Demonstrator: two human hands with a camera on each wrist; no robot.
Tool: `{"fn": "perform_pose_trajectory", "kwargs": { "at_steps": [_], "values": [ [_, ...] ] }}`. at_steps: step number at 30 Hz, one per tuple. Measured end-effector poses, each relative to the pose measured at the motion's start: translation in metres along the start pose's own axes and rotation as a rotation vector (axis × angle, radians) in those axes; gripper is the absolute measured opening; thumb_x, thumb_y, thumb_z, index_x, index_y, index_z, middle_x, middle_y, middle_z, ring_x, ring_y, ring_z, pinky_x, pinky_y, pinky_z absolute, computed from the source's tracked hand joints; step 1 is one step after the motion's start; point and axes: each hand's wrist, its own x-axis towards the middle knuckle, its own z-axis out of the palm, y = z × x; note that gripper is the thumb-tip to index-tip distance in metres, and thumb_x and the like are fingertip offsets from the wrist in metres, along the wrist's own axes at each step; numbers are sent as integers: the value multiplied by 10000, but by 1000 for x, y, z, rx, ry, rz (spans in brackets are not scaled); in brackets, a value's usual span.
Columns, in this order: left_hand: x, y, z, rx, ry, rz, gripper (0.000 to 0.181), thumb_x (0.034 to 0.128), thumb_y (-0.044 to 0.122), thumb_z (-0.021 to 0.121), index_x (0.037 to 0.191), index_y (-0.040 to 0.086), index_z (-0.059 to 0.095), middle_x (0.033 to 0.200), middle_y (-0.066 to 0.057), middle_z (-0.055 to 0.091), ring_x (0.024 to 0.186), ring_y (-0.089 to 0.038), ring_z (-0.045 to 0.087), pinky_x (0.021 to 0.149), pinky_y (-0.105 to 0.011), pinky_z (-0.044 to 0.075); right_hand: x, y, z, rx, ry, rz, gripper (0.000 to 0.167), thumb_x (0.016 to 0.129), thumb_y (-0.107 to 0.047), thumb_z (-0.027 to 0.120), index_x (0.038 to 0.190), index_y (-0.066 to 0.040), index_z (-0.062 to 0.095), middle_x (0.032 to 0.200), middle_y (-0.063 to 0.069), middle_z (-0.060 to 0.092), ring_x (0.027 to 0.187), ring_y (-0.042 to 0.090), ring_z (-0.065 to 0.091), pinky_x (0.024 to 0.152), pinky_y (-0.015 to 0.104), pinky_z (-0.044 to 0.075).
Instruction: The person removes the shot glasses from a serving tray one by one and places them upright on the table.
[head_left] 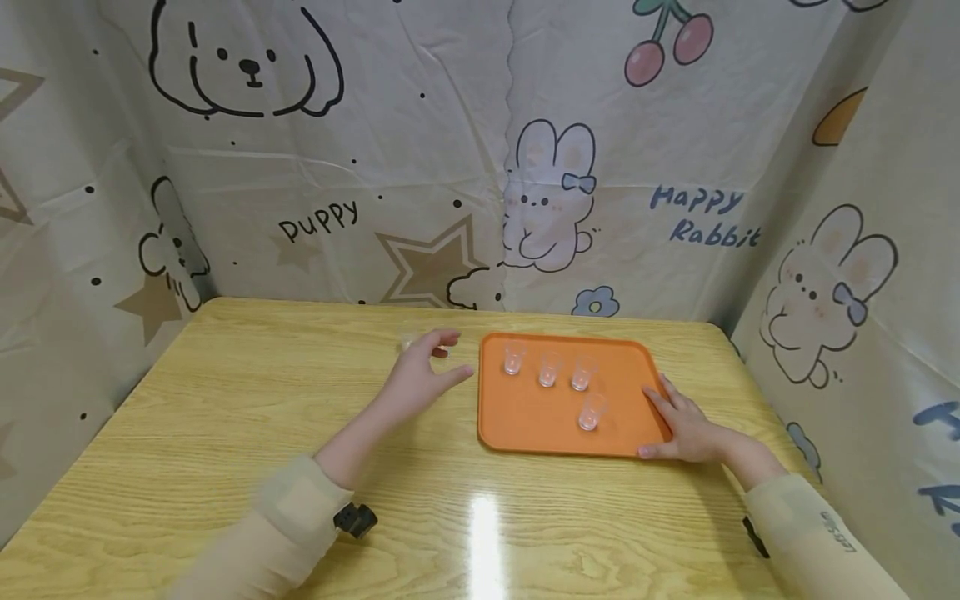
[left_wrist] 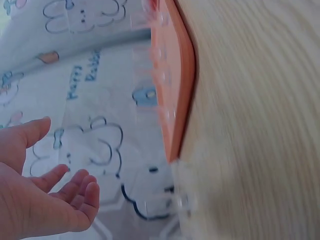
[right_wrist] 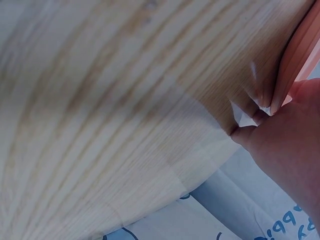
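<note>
An orange tray [head_left: 517, 425] lies flat on the table with several small clear cups [head_left: 548, 371] standing on it. To its left my left hand [head_left: 416, 375] hovers with thumb and fingers spread, holding nothing. Another clear cup [left_wrist: 182, 201] stands on the table beyond that hand, apart from the tray; in the head view the hand partly hides it. My right hand [head_left: 686, 429] holds the tray's right side near the front corner, one finger over the rim. From the right wrist view, other fingertips [right_wrist: 242, 134] reach down beside the rim to the table.
The wooden table [head_left: 247, 400] carries a bright light streak at the front middle. Printed fabric [head_left: 420, 150] hangs behind it and along both sides, close to the right arm. A small black device sits at each wrist.
</note>
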Motion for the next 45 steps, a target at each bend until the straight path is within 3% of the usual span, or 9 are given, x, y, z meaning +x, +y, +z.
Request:
{"fn": "perform_pose_trajectory", "kwargs": {
  "at_steps": [8, 18, 28, 35, 42, 45],
  "values": [
    [-5, 16, 32, -41, -28, 8, 576, 850, 274, 712, 1360, 144, 480, 1324, -43, 523, 1170, -263, 496, 940, -428, 452, 3, 4, 4, -6, 12, -19, 1058, 766, -477, 735, 1466, 59, 149, 1512, 319, -54, 1305, 591, 101, 985, 730, 165],
    [4, 17, 81, -112, -110, 114, 592, 843, 275, 718, 1355, 103, 476, 1307, -58, 537, 1184, -274, 489, 966, -455, 429, 4, 6, 7, 22, 23, -36, 1066, 758, -517, 723, 1464, 51, 163, 1513, 319, -52, 1313, 588, 81, 984, 731, 161],
    [18, 22, 124, -165, -179, 72, 602, 838, 298, 724, 1357, 123, 474, 1276, -62, 565, 1169, -271, 509, 925, -348, 452, 7, 20, 14, 11, 25, -20, 1089, 762, -562, 695, 1480, 24, 125, 1531, 277, -93, 1331, 572, 57, 988, 738, 139],
    [26, 27, 152, -218, -240, -4, 580, 823, 266, 740, 1324, 96, 502, 1239, -87, 577, 1111, -264, 532, 906, -308, 458, 3, 15, 12, 15, 25, -32, 1061, 772, -554, 690, 1474, 28, 149, 1530, 282, -80, 1324, 574, 72, 998, 722, 139],
    [32, 28, 172, -272, -236, -25, 554, 791, 165, 764, 1278, 57, 523, 1191, -123, 592, 1109, -284, 560, 846, -255, 489, 2, 15, 10, 21, 66, -91, 1032, 772, -497, 716, 1464, 38, 170, 1512, 316, -43, 1273, 615, 114, 941, 751, 164],
    [35, 28, 178, -250, -223, -14, 503, 786, 128, 763, 1234, 54, 548, 1125, -94, 605, 1061, -241, 584, 800, -225, 492, 2, 14, 10, 21, 49, -66, 1039, 778, -515, 705, 1474, 26, 155, 1521, 299, -60, 1304, 595, 88, 970, 739, 150]
  ]
}}
